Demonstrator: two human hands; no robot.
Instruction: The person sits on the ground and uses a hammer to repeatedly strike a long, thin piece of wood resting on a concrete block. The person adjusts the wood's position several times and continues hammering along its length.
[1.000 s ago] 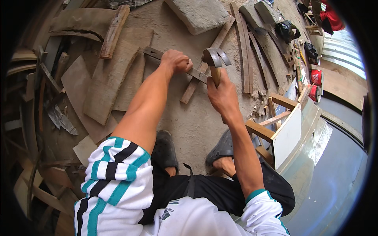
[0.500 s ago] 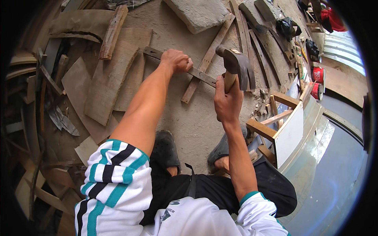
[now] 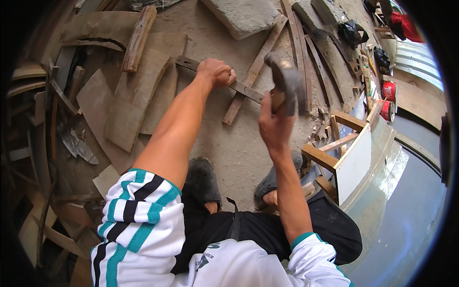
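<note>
My left hand is closed around a narrow wooden strip, which slants from upper left down toward my right hand. A dark spot shows near the strip's far left end. My right hand grips a claw hammer by its handle, the dark head raised above the fist and smeared by motion. The strip's right end comes up close beside my right hand; whether they touch I cannot tell. Behind the strip, a longer plank lies across the floor.
Broad boards and scrap wood lie at left. A concrete slab rests at the far side. On the right stand a small wooden frame, red cans and a glass sheet. My dark clogs are on the floor.
The hammer head has blurred and tilted slightly, with my right hand shifting a little. My left hand stays closed on the strip in nearly the same place.
</note>
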